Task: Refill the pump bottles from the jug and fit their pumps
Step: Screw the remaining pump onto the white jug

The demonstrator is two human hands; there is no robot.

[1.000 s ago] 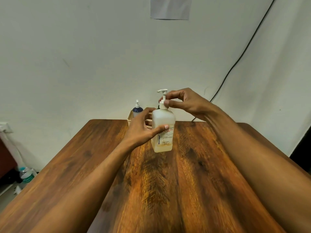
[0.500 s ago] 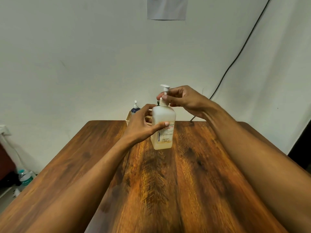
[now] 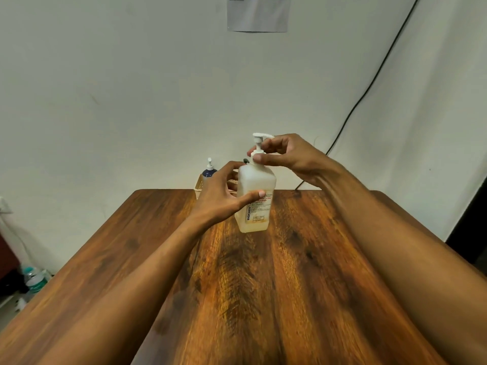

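There it was, the white pump bottle [image 3: 255,204], standing close to the far edge of the table [image 3: 263,299], about midway across, and both hands were on it. The left hand [image 3: 220,197] gripped the body, thumb laid across the front label and fingers curled round the far side. That was a full wrap, nothing loose about it. The right hand [image 3: 290,158] came in from above and pinched the pump [image 3: 257,143] low down at its collar [image 3: 257,156], fingertips drawn together around it, with the nozzle head poking up clear of them.

This looked like the screwing-down step, and the way to do it well was plain enough. Hold the body dead steady, keep the collar square on the neck so the thread doesn't cross, and turn from the collar rather than the nozzle. Easy on the squeeze, too. That body looked soft-walled, and a hard grip could push liquid up the neck.

The bottle leaned a touch. Whether its base sat flat on the wood or was tipped slightly off it, I couldn't quite tell from where I stood.

Behind it, at the far edge, a blue bottle [image 3: 209,172] with its own pump stood in a small basket [image 3: 199,186], well out of the way.
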